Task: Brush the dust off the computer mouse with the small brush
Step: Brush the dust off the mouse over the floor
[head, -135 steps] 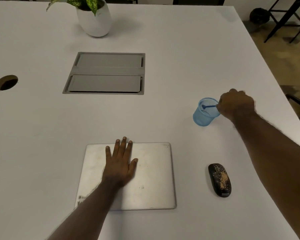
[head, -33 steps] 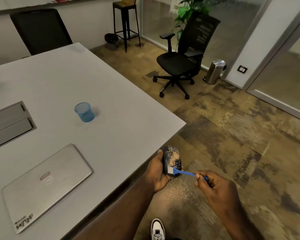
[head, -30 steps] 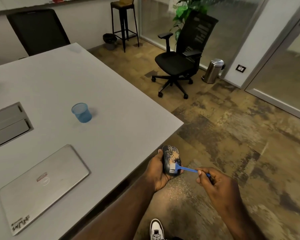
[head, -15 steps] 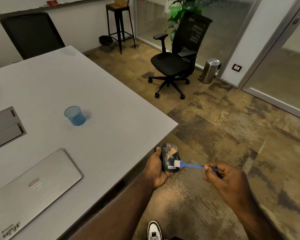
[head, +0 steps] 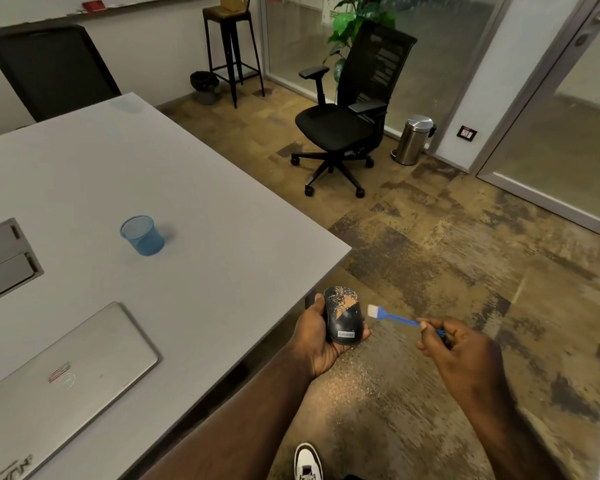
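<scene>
a person's view down at their own two bare hands, held out over a mottled brown floor (head: pixel 465 258) just past the corner of a pale grey table (head: pixel 194 216). the left hand (head: pixel 317 341) is curled around a black computer mouse (head: pixel 343 317), cupping it from below and from the left side, with the thumb along the mouse's left edge. the mouse faces up, its top partly coated with tan dust, thickest toward the far end, and a small label shows at its near end. the right hand (head: pixel 461 351) is closed around the handle of a small brush (head: pixel 392 315) with a thin blue handle, pinched between thumb and fingers. the pale bristle head points left toward the mouse and sits just beside its right edge, apparently a small gap away, though contact is hard to rule out at this angle. a scatter of fine tan dust (head: pixel 357 379) lies on the floor below the hands. on the table, well apart from the hands, stand a blue mesh cup (head: pixel 142 235) and a closed silver laptop (head: pixel 59 379). a white shoe (head: pixel 307 460) shows at the bottom edge. a black office chair (head: pixel 350 112) stands farther back.
</scene>
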Demonstrator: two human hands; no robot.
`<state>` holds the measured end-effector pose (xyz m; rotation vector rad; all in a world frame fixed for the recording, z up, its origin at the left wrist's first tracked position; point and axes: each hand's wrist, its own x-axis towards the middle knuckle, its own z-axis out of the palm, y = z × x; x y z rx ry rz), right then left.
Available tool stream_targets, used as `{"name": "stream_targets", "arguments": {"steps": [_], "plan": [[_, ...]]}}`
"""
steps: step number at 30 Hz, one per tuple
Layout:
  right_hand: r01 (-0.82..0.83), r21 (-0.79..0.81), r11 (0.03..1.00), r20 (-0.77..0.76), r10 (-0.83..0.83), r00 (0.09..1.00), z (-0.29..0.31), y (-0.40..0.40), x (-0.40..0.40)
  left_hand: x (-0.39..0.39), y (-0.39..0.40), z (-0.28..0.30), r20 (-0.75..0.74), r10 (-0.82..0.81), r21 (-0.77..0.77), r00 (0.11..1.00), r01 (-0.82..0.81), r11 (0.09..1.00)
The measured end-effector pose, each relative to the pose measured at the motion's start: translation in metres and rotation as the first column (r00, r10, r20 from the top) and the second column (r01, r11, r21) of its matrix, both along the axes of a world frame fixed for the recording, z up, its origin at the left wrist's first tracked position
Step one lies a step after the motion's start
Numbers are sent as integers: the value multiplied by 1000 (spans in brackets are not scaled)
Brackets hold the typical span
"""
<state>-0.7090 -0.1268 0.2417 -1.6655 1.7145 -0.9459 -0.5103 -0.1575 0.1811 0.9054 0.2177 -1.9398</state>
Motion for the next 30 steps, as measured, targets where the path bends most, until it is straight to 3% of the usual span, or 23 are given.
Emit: {"name": "stream_targets", "arguments": {"steps": [6, 10, 22, 26, 30], "plan": [[-146, 2, 989, -6, 146, 989, 0, 2, 6, 0, -4, -4, 17, 10, -3, 1000, -10, 1000], [-12, -14, 1000, -3, 12, 1000, -1, -10, 3, 2, -6, -7, 26, 8, -2, 1000, -8, 1000], [-77, -17, 997, -35, 76, 996, -2, -14, 6, 4, -5, -4, 8, 16, -14, 1000, -16, 1000], [7, -23, 1000, 0, -7, 1000, -4, -18, 2, 5, -3, -4, 28, 10, -8, 1000, -10, 1000], [-56, -18, 998, -86, 54, 995, -6, -17, 3, 7, -2, -1, 26, -4, -19, 1000, 4, 1000]]}}
